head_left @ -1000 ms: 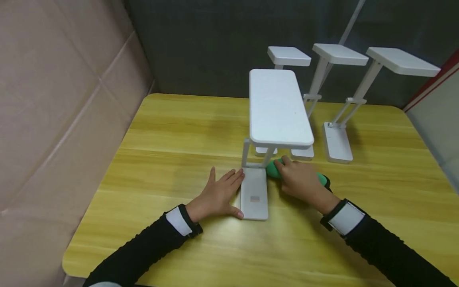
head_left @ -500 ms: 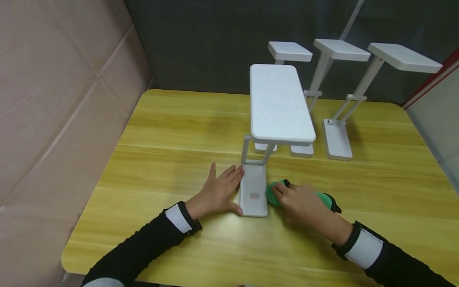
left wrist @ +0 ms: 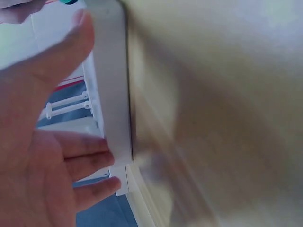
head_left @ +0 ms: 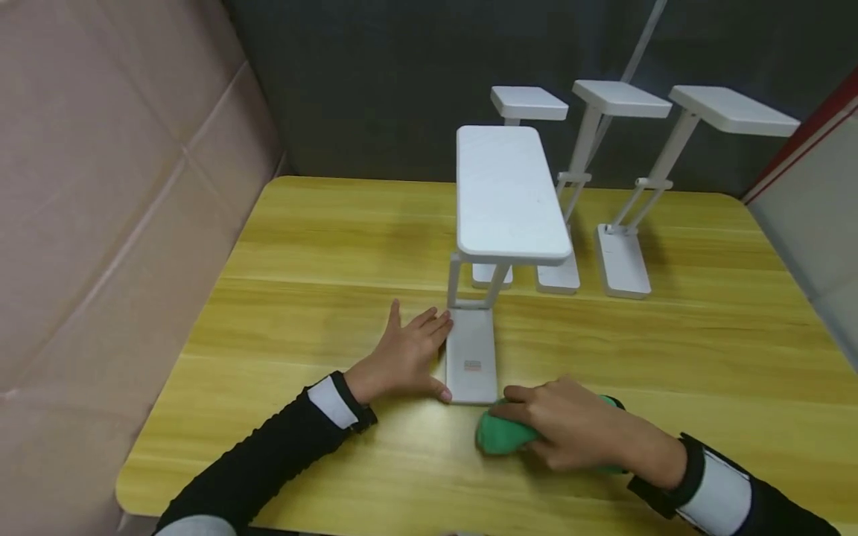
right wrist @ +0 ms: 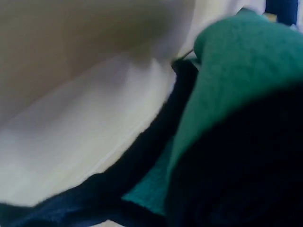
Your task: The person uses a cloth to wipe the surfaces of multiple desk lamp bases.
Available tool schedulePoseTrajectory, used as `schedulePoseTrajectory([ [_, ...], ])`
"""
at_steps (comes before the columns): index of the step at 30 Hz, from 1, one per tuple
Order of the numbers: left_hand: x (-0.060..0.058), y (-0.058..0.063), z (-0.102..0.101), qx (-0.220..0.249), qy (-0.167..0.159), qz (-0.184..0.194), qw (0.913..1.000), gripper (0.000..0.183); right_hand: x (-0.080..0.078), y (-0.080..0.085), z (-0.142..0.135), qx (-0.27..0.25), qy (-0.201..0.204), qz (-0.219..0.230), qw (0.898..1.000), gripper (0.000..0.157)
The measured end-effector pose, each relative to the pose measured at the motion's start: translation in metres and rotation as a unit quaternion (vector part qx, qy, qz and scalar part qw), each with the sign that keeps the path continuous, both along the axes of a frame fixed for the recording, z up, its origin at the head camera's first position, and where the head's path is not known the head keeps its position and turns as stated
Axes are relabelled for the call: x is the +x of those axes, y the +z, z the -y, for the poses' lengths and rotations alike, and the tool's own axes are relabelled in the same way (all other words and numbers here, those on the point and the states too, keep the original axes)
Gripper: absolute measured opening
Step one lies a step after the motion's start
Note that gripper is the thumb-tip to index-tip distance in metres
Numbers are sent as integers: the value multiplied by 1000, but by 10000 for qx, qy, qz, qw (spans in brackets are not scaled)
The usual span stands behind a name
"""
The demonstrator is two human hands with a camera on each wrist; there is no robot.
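A white folding desk lamp point(head_left: 511, 195) stands on the wooden table, its flat head raised over a narrow base point(head_left: 472, 357). My left hand point(head_left: 405, 356) lies along the left side of that base with fingers spread and mostly straight. In the left wrist view, the thumb and fingertips reach the base's side edge point(left wrist: 113, 90). Just off the base's near right corner, my right hand point(head_left: 570, 424) grips a bunched green cloth point(head_left: 504, 433) with black edging against the tabletop. Green fabric point(right wrist: 246, 61) and a dark strip fill much of the right wrist view; the right fingers are hidden there.
Behind, toward the right, stand three more white lamps: one left point(head_left: 529, 103), one in the middle point(head_left: 622, 98), one right point(head_left: 731, 110). A dark panel point(head_left: 375, 89) backs the table point(head_left: 322, 238). A padded beige wall point(head_left: 121, 223) rises on the left.
My right hand has drawn the green cloth along the right side of the lamp base, toward me, to its near corner. The left hand stays at the base's left side.
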State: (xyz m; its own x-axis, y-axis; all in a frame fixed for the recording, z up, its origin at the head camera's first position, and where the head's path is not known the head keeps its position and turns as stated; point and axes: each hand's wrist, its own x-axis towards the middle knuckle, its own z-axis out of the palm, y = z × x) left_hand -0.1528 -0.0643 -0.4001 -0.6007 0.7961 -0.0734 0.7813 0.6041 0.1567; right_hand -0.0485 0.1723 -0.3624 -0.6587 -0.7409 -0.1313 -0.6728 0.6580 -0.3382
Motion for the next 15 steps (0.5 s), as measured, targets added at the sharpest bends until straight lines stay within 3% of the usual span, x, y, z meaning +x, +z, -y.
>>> schedulePoseTrajectory([
  [4, -3, 1, 1, -15, 70, 167, 9998, 95, -3, -2, 28, -127, -102, 205, 9997, 44],
  [8, -3, -4, -1, 142, 54, 44, 9999, 84, -5, -15, 50, -90, -574, 416, 9974, 50],
  [12, -2, -10, -2, 206, -8, -198, 9996, 84, -1, -23, 56, -169, -1128, 368, 9928, 54],
  [15, -2, -10, -1, 218, 46, -290, 9993, 87, 2, -23, 54, -201, -1442, 277, 9890, 48],
])
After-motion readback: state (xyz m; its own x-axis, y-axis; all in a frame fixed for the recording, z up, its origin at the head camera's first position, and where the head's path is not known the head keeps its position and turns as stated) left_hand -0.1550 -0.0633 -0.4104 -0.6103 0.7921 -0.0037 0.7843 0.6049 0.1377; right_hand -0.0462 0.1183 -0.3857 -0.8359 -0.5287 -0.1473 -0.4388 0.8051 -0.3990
